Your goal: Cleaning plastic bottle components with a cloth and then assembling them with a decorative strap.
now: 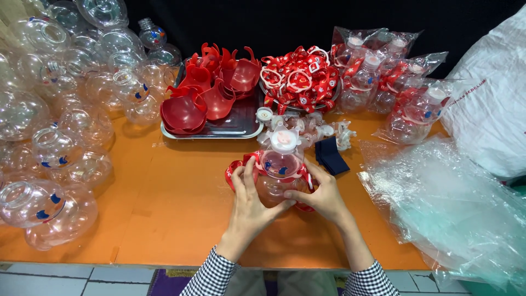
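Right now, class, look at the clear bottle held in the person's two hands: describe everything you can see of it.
The clear bottle looks like thin transparent plastic, rounded and bulbous, with a white cap on top and small blue marks on its front. A red strap loops around it. It stands roughly upright, low over the orange table, in front of the tray of red cups. The left hand grips its left side and the right hand its right; whether its base touches the table is hidden.
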